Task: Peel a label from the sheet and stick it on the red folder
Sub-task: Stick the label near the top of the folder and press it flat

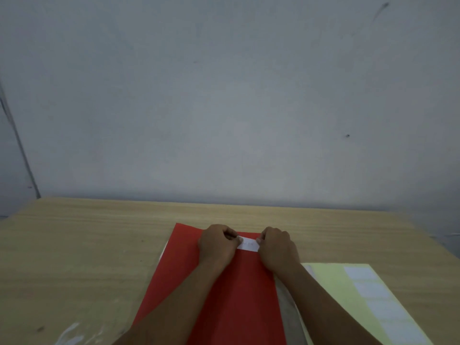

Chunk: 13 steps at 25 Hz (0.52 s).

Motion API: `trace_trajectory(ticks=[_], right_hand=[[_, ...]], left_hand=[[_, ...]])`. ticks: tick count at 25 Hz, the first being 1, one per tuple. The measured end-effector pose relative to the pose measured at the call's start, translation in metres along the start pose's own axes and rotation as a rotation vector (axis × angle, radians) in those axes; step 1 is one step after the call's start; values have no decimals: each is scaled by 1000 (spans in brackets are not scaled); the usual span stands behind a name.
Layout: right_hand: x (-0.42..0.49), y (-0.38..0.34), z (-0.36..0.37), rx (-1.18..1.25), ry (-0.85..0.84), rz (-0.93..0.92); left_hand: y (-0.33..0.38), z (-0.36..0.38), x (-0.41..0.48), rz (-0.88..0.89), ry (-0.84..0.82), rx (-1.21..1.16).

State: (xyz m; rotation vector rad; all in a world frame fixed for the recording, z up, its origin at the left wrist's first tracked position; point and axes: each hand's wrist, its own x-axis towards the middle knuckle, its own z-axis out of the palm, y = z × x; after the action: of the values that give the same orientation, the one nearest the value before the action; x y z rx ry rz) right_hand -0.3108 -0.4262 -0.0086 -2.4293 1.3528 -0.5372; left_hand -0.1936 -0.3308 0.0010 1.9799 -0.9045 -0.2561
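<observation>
A wooden table (pixel 74 245) lies bare left of the red folder (pixel 239 295); the folder's near edge is cut off. The label sheet (pixel 348 295) sits just right of it. Left hand (pixel 217 245) and right hand (pixel 278 247) pinch the white label (pixel 247 244) by its ends near the folder's far edge; its writing is unreadable.

Your two bare forearms come up from the lower edge of the view, uncovered along their whole visible length. Your left hand (pixel 217 244) and right hand (pixel 278 247) carry no glove, ring, watch or bracelet that shows.
</observation>
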Motion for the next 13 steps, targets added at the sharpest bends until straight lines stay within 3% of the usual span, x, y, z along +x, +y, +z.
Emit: trace_trajectory(ticks=[10,13], right_hand=[[0,3,11,-23,92,-45],[-3,3,5,25,114,-74]], left_hand=[[-7,5,-3,59,33,-2],[-7,5,-5,119,22,104]])
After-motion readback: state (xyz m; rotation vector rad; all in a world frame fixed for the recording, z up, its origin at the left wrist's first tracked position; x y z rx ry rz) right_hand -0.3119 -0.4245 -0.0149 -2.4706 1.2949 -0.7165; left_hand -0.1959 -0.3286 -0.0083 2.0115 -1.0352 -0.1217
